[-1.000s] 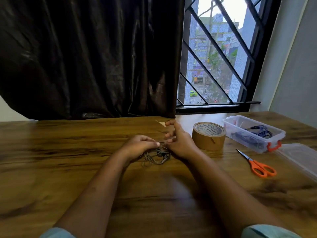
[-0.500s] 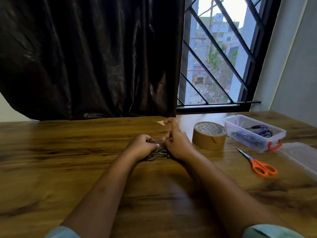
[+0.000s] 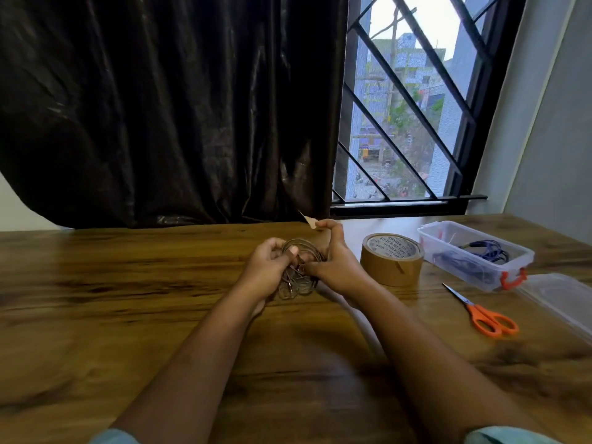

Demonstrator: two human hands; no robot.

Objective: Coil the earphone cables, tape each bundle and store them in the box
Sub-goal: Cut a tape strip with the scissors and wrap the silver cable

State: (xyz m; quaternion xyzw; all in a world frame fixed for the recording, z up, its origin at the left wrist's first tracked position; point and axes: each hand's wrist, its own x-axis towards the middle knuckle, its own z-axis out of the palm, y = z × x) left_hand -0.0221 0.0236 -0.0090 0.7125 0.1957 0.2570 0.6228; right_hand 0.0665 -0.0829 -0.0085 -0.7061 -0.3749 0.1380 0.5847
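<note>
From my remote seat I see both hands meeting at the middle of the wooden table (image 3: 128,299). The left hand (image 3: 272,267) has its fingers curled around the earphone cable coil (image 3: 298,285) and holds it slightly above the wood, with the thumb pressing on the upper loops. The right hand (image 3: 338,267) pinches the same coil from the other side with the thumb and lower fingers. A small piece of tape (image 3: 309,221) stands up from its raised fingertips; I cannot tell if it is pinched or only stuck there. Just beside the right hand stands the brown tape roll (image 3: 392,259), lying flat on the table. Further right is the clear plastic box (image 3: 447,262) with an orange clip, open, and a blue cable bundle (image 3: 487,253) lies inside it. The orange scissors (image 3: 480,310) lie in front of the box, and the transparent lid (image 3: 563,302) rests near the right edge.
</note>
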